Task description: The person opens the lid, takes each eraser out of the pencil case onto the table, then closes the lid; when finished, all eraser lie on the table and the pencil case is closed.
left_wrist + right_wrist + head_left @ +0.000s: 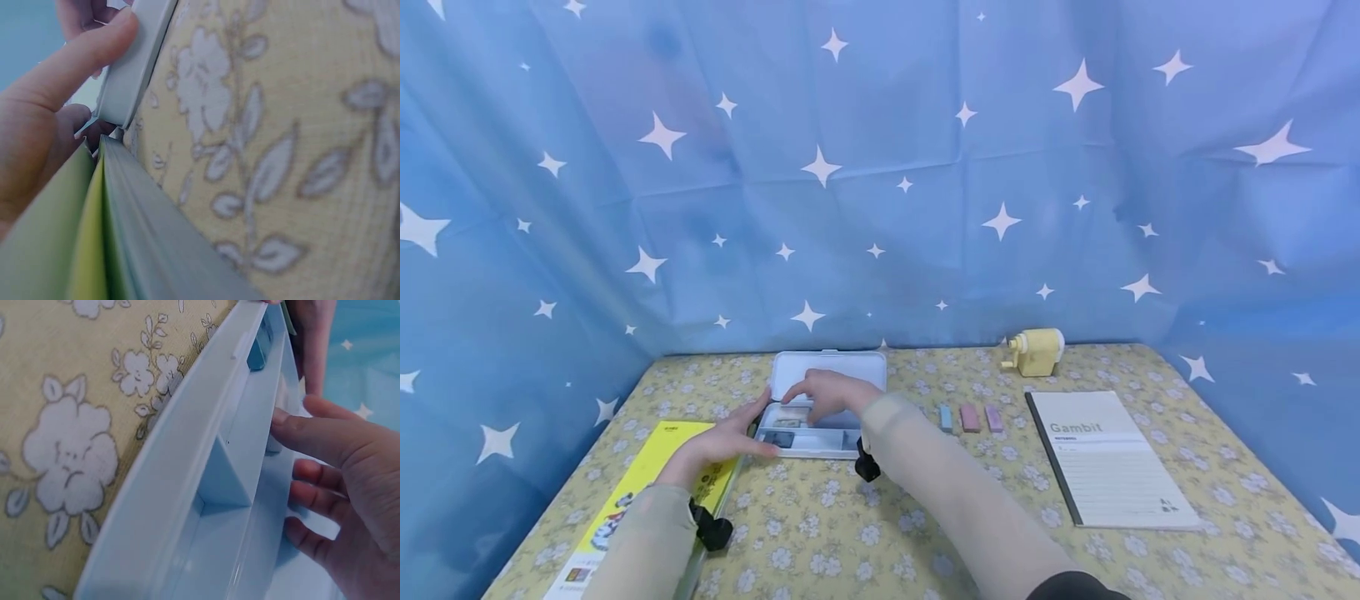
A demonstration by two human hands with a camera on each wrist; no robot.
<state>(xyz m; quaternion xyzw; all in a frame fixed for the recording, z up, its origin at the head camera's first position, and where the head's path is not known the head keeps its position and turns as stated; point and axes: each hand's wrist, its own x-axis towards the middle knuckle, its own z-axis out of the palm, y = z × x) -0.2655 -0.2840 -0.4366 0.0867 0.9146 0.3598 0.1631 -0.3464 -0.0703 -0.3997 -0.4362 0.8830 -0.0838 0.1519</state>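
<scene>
A book [655, 454] lies left of the case [817, 439], nearer the person. The left hand [730, 437] grips the case's left end, thumb along its near wall. The case sits lid up on the cloth [842, 533]. The right hand [831, 393] reaches into the case's far compartment; whether it pinches anything, I cannot tell. Right of the case are erasers [970, 418], farther right the sharpener [1037, 352], then the notebook [1108, 454].

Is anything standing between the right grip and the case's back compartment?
Nothing visible does: the lid stands open behind, the right grip is over the compartment, and the left grip holds the white case.
</scene>
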